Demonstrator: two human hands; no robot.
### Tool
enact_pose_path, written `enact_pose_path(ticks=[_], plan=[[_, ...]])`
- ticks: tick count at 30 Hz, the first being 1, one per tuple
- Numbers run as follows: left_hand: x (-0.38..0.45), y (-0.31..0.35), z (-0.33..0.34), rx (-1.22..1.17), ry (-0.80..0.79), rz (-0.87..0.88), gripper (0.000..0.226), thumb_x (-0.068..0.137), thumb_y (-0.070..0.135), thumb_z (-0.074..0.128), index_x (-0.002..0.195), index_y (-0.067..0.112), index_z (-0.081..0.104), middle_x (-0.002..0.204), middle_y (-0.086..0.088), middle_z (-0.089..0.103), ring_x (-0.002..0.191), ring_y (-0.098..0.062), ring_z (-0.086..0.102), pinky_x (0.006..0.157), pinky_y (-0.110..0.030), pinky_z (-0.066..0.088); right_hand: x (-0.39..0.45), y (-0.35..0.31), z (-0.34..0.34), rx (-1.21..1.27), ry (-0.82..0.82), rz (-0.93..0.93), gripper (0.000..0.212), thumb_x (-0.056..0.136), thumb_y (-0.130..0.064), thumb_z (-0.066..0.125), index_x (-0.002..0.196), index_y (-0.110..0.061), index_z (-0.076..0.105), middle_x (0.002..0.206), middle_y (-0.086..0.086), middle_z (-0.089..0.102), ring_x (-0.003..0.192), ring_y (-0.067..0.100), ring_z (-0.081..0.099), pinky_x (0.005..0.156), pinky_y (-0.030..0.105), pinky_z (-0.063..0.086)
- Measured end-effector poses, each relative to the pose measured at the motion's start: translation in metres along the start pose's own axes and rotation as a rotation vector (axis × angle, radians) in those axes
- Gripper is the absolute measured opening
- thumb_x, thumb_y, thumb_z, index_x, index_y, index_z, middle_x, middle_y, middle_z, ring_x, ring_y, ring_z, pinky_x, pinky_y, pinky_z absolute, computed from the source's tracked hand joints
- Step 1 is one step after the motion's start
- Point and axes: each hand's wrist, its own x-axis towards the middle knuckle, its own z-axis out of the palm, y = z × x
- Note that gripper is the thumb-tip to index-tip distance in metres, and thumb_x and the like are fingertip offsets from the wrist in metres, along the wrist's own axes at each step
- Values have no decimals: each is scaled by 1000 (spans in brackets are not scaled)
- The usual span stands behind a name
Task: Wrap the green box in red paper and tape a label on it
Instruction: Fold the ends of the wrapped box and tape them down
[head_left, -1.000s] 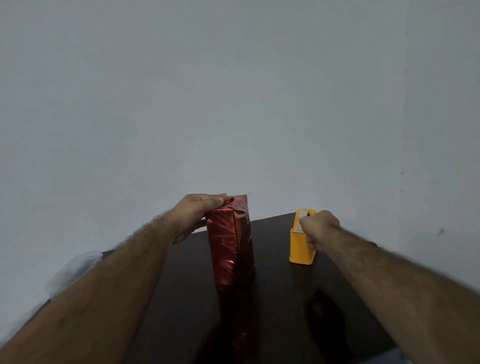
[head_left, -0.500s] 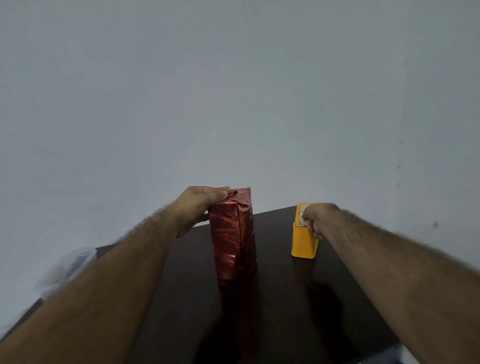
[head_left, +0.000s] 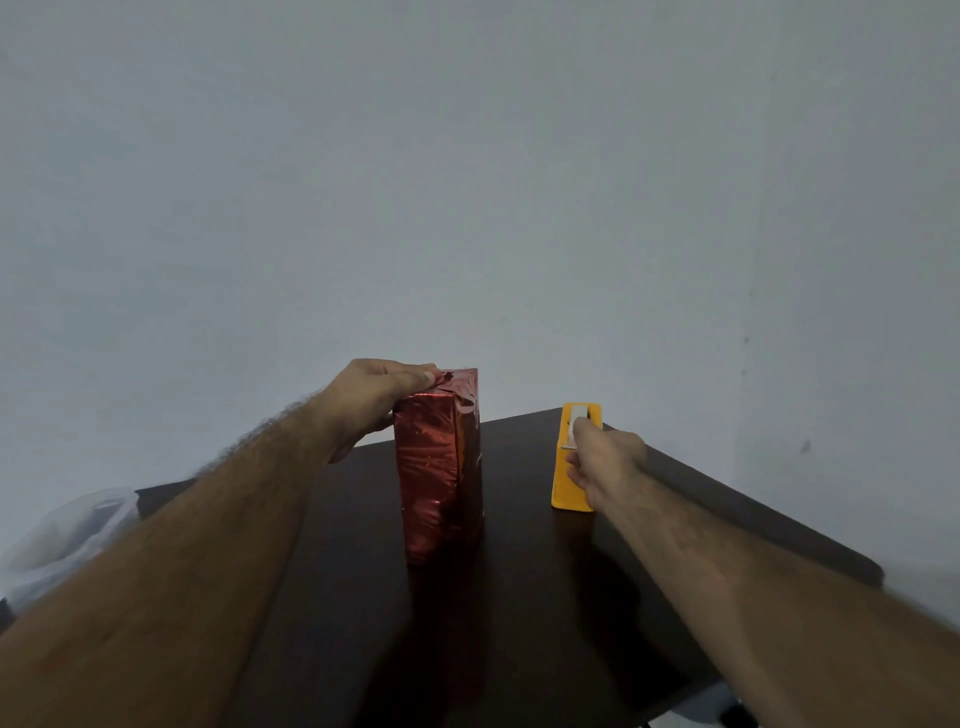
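The box (head_left: 439, 467), fully covered in shiny red paper, stands upright in the middle of the dark table (head_left: 519, 597). My left hand (head_left: 374, 400) lies over its top left edge, fingers pressing the folded paper flaps down. To the right stands a yellow tape dispenser (head_left: 569, 478). My right hand (head_left: 602, 457) is at the dispenser's front, fingers curled and pinching the white tape end near its top.
A clear plastic bag (head_left: 67, 535) lies at the table's left edge. The table's far edge runs close to a plain grey wall (head_left: 467, 182), and its right edge slants down toward the lower right.
My right hand has slid down the dispenser's front, pulling at the tape. My left hand stays pressed on the box top.
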Motion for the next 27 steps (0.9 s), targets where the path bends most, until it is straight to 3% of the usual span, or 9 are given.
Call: enact_pose_path(ticks=[7,12,17,21,27], plan=[[0,0,0,9,9,4,22,99,27,71,112,13,82,130,17,73,122,-15,67,115,-47,46,-2,24,-9,-6,3,-60,21,93,-12,70,74,-12,63,75,7,66,75,20,68,83,43,65],[-1,3,3,6,11,7,22,100,24,71,113,9,81,130,14,73,121,-15,68,112,-43,47,-2,39,-12,-4,-19,-62,13,88,-11,68,77,-3,67,71,10,59,66,19,58,68,38,53],[0,2,3,-10,12,0,23,100,25,71,115,12,81,130,16,73,122,-12,67,109,-39,47,-2,42,-11,16,-23,-62,8,87,-13,67,81,-7,67,67,7,55,65,19,53,67,39,49],[0,2,3,-4,16,-5,23,99,27,72,116,14,81,128,16,74,120,-11,68,115,-44,46,0,50,-10,1,-11,-86,16,91,-16,73,81,-4,69,67,5,54,65,19,53,64,36,48],[0,2,1,26,15,-14,24,99,29,72,117,15,81,131,16,72,123,-13,66,119,-50,42,4,61,-11,-70,-18,-132,35,95,-15,74,62,-12,61,64,5,51,60,17,51,56,28,43]])
